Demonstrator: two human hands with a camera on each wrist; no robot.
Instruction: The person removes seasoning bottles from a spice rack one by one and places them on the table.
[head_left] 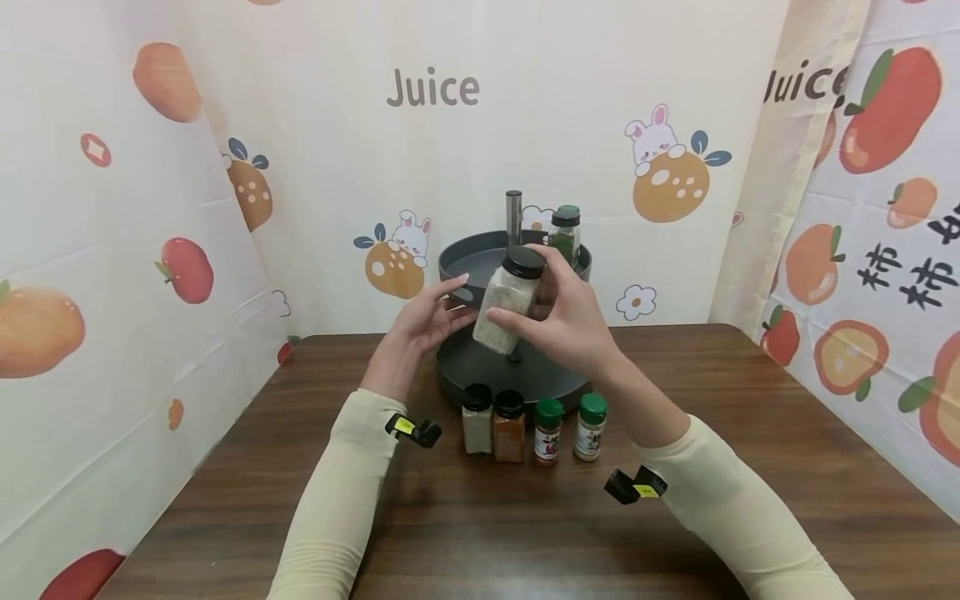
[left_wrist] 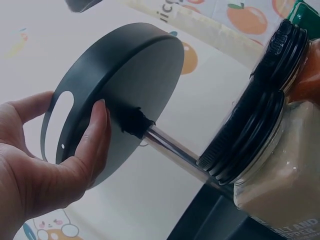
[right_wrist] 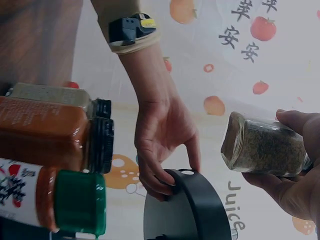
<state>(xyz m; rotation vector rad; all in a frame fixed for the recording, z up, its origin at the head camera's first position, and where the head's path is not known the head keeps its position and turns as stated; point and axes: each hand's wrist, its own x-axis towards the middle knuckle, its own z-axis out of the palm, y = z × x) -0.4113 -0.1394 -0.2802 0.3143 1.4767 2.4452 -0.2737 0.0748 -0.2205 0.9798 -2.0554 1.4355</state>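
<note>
My right hand [head_left: 573, 321] grips a square glass spice jar [head_left: 504, 304] with a black lid, tilted in front of a two-tier round rack. Dried herb flakes [right_wrist: 272, 147] show through its glass in the right wrist view. On the left, my left hand [head_left: 427, 321] pinches the rim of the rack's dark upper tray [head_left: 468, 260] beside an oval cutout, thumb and fingers on either side of the wall [left_wrist: 82, 85]. Toward the upper tray's right side stand a black-lidded jar of green herbs [head_left: 564, 236] and a green-lidded one [head_left: 568, 209] behind it.
Below is the rack's lower tray [head_left: 461, 367], joined by a metal post [head_left: 513, 218]. In a row before it on the wooden table [head_left: 480, 517] stand a pale-filled jar [head_left: 477, 432], an orange-filled jar [head_left: 509, 439] and two green-capped shakers [head_left: 547, 442]. Printed cloth [head_left: 315, 125] surrounds the table.
</note>
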